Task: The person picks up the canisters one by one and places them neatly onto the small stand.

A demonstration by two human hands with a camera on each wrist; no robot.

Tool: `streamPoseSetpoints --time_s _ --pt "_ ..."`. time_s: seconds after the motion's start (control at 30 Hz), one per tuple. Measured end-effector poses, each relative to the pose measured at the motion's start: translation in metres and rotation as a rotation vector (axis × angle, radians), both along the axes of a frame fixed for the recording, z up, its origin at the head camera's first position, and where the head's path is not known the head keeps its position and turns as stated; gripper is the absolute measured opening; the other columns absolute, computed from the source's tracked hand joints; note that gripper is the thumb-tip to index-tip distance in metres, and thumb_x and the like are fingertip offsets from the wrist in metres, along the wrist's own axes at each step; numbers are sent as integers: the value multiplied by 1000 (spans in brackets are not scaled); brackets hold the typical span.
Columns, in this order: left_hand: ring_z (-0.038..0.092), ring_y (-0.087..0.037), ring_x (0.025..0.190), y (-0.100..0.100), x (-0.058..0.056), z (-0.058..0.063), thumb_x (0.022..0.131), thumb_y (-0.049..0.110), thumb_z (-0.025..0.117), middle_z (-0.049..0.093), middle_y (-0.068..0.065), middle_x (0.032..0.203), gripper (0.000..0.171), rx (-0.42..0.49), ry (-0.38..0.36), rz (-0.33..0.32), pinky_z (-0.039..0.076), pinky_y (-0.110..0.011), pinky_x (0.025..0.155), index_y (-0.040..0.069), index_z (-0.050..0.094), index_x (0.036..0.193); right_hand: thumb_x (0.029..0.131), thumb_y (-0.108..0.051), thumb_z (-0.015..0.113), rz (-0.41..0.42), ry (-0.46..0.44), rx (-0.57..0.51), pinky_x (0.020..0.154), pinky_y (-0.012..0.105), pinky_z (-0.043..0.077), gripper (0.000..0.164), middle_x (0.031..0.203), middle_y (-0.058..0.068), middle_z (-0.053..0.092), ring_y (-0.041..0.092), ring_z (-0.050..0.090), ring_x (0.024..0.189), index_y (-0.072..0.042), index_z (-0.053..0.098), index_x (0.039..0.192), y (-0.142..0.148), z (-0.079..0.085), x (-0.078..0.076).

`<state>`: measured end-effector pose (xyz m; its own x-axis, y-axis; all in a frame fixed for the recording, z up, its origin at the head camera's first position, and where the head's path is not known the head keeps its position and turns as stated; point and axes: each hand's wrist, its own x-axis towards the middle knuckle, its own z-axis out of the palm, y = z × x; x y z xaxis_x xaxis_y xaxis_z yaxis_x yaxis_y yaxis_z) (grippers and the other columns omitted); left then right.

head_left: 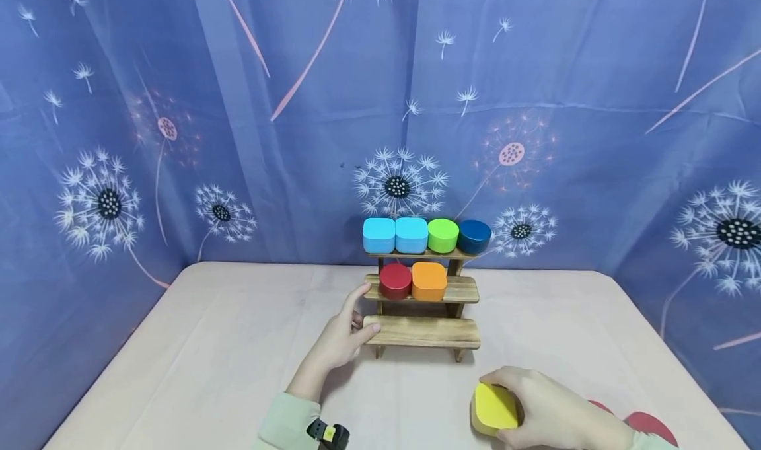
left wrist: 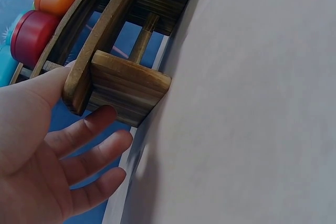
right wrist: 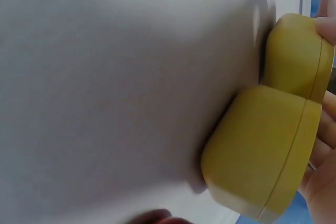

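A blue curtain [head_left: 309,139] printed with dandelions fills the upper part of the frame; below it the pale bench [head_left: 208,344] spreads across the lower part; on it, right of centre, stands a wooden stand [head_left: 421,330] with three steps; the right hand [head_left: 541,404], at the lower right, pinches a yellow box [head_left: 495,407] between thumb and fingers; this box lies at the fingertip end, left of the palm, to the lower right of the stand and well apart from it; a second yellow box [right wrist: 262,150] sits just beside the first, large in the lower right of the right wrist view; the left hand [head_left: 341,337], left of centre, has its fingers spread and only loosely bent, thumb on the left end of the lowest step, index finger at the left end of the middle one; two light blue boxes [head_left: 378,235], a green round box [head_left: 442,235] and a dark blue round box [head_left: 474,236] line the top step; a red round box [head_left: 395,281] and an orange box [head_left: 429,281] sit side by side on the middle step; two red things [head_left: 651,425] show partly at the lower right, behind the right forearm; a black wristband [head_left: 329,435] circles the left wrist.
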<state>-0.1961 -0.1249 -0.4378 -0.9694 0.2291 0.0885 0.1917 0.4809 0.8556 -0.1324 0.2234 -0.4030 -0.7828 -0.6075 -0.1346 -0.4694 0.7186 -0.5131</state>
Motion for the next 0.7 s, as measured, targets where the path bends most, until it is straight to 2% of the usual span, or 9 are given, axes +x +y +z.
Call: streamPoseSetpoints --time_s 0.1,0.27,0.47,0.57,0.7 --pt "55 -14 72 0 1 -1 92 30 63 54 -10 94 74 -3 5 -1 47 -27 49 39 17 148 69 -44 79 1 35 4 71 20 47 59 103 -17 59 -3 49 84 -15 60 117 2 0 0" --pt "56 -14 75 0 2 -1 91 30 63 54 -10 93 74 -16 22 5 48 -27 54 38 18 148 69 -41 80 14 182 16 73 20 49 58 104 -16 59 -5 50 86 -14 60 117 6 0 -3" --pt "56 -14 74 -1 1 -1 91 30 64 54 -9 92 74 -16 19 12 48 -27 52 39 18 148 65 -36 82 29 338 -2 73 23 51 61 106 -13 62 -4 53 89 -13 61 118 8 1 -7" --pt "56 -14 74 -1 0 -2 91 31 63 55 -9 93 73 -17 29 10 48 -27 53 40 17 148 63 -35 83 34 393 -11 73 23 51 63 106 -12 62 -4 53 88 -12 61 117 10 1 -9" --pt "56 -14 75 -1 0 -2 91 31 63 55 -9 92 73 -26 35 5 48 -27 55 40 17 148 61 -35 83 11 410 -12 75 24 52 65 106 -16 61 -4 53 89 -15 60 118 12 2 -12"
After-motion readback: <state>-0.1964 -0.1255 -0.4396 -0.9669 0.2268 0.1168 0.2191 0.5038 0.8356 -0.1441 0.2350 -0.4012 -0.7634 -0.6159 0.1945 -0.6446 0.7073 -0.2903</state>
